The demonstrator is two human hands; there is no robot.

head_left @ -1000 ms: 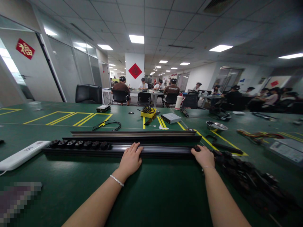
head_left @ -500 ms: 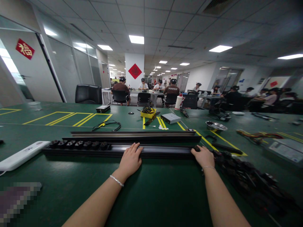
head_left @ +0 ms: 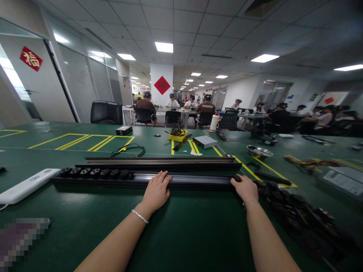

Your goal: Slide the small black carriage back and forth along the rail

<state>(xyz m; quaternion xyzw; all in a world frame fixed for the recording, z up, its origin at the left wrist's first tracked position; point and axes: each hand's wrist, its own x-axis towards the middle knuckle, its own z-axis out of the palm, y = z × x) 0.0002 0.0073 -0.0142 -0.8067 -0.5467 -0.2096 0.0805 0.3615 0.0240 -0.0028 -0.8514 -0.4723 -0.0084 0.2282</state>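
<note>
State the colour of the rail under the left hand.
The rail is black with a greyish sheen; head view.

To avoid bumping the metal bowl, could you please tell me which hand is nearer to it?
Right. The right hand is at the right end of the rail, this side of the metal bowl; the left hand is farther left, on the rail's middle.

An open-plan office is serving as a workshop: people [head_left: 206,107] are sitting at distant tables [head_left: 184,110], panel lights [head_left: 163,47] are glowing in a tiled ceiling [head_left: 187,19], glass partitions [head_left: 75,79] are lining one side, and yellow tape [head_left: 172,147] is marking the green counter [head_left: 198,234].
</note>
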